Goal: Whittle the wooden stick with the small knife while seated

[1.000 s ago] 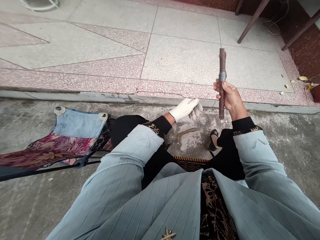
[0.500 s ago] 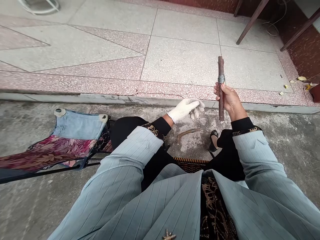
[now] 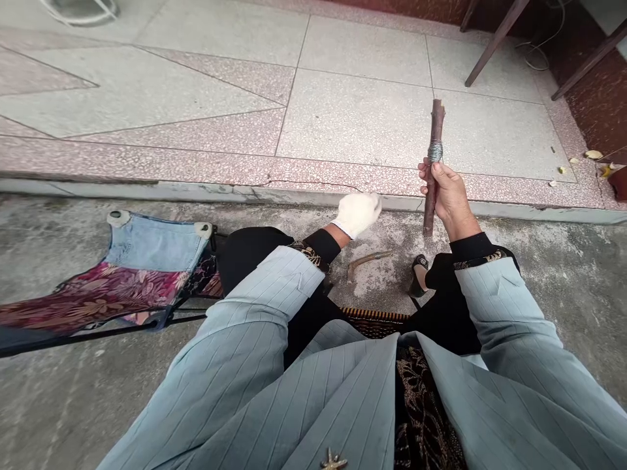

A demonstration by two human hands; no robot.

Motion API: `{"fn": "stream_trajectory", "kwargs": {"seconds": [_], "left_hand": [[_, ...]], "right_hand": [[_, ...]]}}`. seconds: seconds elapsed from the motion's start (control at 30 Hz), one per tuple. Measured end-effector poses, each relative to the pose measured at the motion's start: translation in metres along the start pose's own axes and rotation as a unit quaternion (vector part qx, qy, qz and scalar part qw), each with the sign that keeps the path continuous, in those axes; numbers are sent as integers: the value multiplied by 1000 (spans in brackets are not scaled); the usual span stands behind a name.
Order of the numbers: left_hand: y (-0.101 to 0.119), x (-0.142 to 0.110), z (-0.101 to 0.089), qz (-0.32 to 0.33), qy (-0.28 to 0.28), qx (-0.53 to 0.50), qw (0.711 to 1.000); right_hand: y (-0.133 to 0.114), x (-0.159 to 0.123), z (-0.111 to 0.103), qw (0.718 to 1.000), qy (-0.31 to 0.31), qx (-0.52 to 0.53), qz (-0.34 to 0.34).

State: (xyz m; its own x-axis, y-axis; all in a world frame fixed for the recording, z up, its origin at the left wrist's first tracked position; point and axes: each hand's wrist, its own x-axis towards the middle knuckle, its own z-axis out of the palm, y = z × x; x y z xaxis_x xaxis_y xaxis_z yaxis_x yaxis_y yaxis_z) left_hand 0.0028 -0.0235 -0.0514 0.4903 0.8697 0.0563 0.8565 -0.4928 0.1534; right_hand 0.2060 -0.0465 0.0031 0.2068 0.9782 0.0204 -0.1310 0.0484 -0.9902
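A rough reddish-brown wooden stick (image 3: 429, 215), tilted at one o'clock from the lap, sits in a narrow, firm fist of the bare right hand (image 3: 450, 194), closed just below a grey wire band (image 3: 435, 152), leaving it clear; the white knit-gloved left hand (image 3: 357, 215), raised apart at twelve o'clock, shows nothing held, its grip hard to tell

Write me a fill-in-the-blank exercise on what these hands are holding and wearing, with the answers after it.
The right hand grips a reddish-brown stick bound with a band of ____. The left hand is covered by a white ____. A short bent twig lies below the hands on ground of rough ____.

Missing words: wire; glove; concrete.
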Motion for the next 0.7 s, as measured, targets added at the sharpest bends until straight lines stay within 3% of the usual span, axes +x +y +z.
{"fn": "stream_trajectory", "kwargs": {"seconds": [0.13, 0.23, 0.3, 0.37, 0.47, 0.53, 0.6, 0.7], "left_hand": [[1, -5, 5, 87, -6, 13, 996], [2, -7, 3, 130, -14, 8, 991], [3, -9, -1, 154, -7, -2, 988], [3, -11, -6, 168, 12, -10, 986], [1, -13, -10, 165, 37, -5, 986], [-2, -13, -11, 156, 43, 6, 987], [-7, -11, -12, 145, 38, 10, 989], [-12, -5, -15, 106, 21, -7, 994]], "right_hand": [[4, 11, -13, 998, 50, -19, 37], [8, 21, -23, 982, 95, -150, 61], [11, 26, -28, 939, 105, -324, 53], [14, 27, -29, 852, 80, -515, 37], [15, 23, -25, 704, -45, -704, 78], [14, 18, -22, 639, -198, -727, 152], [10, 13, -22, 615, -364, -665, 218], [-2, 7, -27, 648, -548, -466, 249]]}}
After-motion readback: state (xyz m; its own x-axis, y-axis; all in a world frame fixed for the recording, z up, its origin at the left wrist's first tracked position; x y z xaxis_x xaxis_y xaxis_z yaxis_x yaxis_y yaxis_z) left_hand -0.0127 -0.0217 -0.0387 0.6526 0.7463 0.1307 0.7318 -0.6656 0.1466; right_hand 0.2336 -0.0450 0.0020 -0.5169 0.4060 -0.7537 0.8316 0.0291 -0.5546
